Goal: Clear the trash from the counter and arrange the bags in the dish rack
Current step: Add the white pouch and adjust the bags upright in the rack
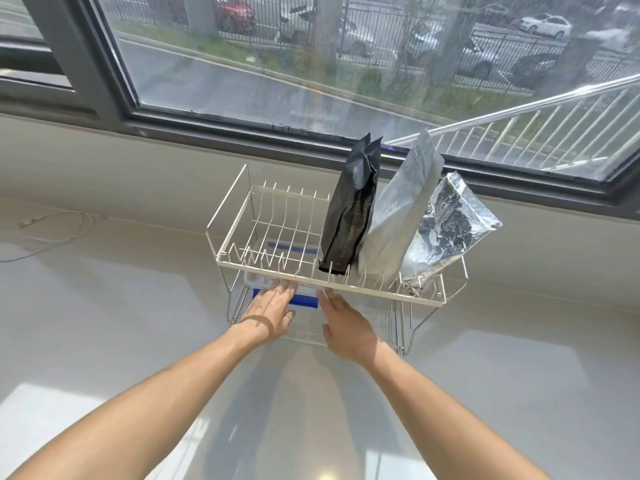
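A white wire dish rack [381, 289] stands on the counter below the window. Three bags stand upright in its right half: a black bag [349, 209], a matte silver bag [398, 213] and a shiny crinkled foil bag [446, 226] leaning right. Under the rack's upper tier lies a clear bag with a blue strip [304, 301]. My left hand [273, 311] rests flat on that bag's left part, fingers spread. To its right, my right hand [346, 327] reaches in with fingers extended, touching the bag's right edge; whether either hand grips it is unclear.
The glossy pale counter [104, 323] spreads to all sides. A white cable [52, 233] lies at the far left near the wall. The dark-framed window [242, 126] runs behind the rack. The rack's left half holds no bags.
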